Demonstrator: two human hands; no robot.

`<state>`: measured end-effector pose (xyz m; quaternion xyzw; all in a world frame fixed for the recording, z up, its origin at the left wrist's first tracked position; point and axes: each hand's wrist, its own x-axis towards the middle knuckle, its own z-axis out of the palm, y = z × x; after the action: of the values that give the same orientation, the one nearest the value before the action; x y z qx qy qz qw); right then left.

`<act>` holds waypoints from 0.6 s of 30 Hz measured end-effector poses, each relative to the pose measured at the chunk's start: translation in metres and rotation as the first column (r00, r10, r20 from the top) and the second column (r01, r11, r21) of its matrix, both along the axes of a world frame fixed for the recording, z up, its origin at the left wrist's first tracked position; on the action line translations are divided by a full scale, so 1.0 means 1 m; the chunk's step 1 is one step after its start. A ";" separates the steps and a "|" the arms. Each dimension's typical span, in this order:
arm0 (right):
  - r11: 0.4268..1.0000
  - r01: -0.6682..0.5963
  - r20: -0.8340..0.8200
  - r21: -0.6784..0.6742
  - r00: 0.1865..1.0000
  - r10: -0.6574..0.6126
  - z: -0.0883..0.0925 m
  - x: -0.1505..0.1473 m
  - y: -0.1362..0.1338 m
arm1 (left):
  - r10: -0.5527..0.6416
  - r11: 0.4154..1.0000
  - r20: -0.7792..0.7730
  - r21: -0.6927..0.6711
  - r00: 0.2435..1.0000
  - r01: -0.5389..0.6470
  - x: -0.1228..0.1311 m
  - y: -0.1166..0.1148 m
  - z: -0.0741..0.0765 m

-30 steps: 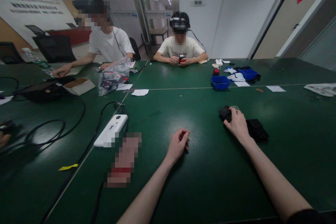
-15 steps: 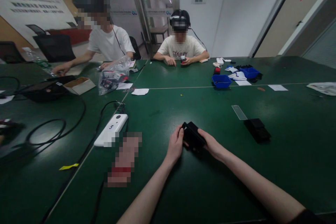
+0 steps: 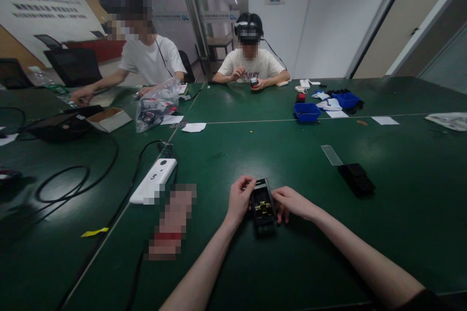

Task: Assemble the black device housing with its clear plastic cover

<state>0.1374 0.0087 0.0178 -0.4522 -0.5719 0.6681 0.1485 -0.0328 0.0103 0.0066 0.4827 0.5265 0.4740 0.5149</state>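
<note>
Black box (image 3: 263,204) with shiny gold bits inside sits open side up on the green table (image 3: 226,155), near the person and about in the middle. The left hand (image 3: 239,200) holds its left side, with fingers (image 3: 245,185) curled around the far corner. The right hand (image 3: 292,202) holds its right side, fingers pressed on the edge. To the right, well apart, lie a clear strip (image 3: 332,154) and a black block (image 3: 356,180). To the left lies a white pack (image 3: 153,181) with a 5 on it. Far off sits a blue tray (image 3: 307,112).
</note>
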 end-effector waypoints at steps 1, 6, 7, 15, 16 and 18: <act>1.000 -0.017 0.022 0.026 1.000 0.016 0.000 0.001 0.000 | -0.006 1.000 -0.006 -0.001 1.000 0.006 0.000 0.000 0.000; 0.970 -0.075 0.178 0.231 0.983 0.034 0.006 0.011 0.004 | -0.039 0.998 -0.099 0.045 0.994 0.044 0.001 0.001 0.000; 0.951 -0.074 0.219 0.300 0.976 0.007 0.009 0.015 0.006 | -0.042 0.997 -0.126 0.065 0.991 0.051 0.001 0.001 0.001; 0.643 -0.085 0.605 0.761 0.449 -0.658 0.036 0.080 0.029 | -0.029 0.993 -0.218 0.102 0.976 0.052 0.000 0.004 -0.001; 0.623 -0.082 0.607 0.778 0.359 -0.709 0.036 0.092 0.031 | -0.029 0.994 -0.210 0.093 0.977 0.049 0.000 0.004 -0.001; 0.595 -0.106 0.602 0.796 0.230 -0.764 0.035 0.115 0.032 | -0.029 0.996 -0.189 0.073 0.982 0.044 0.000 0.004 -0.002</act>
<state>0.2525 0.0411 0.0527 -0.7731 -0.6228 -0.0536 0.1071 -0.0326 0.0145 0.0048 0.5542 0.5452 0.4368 0.4525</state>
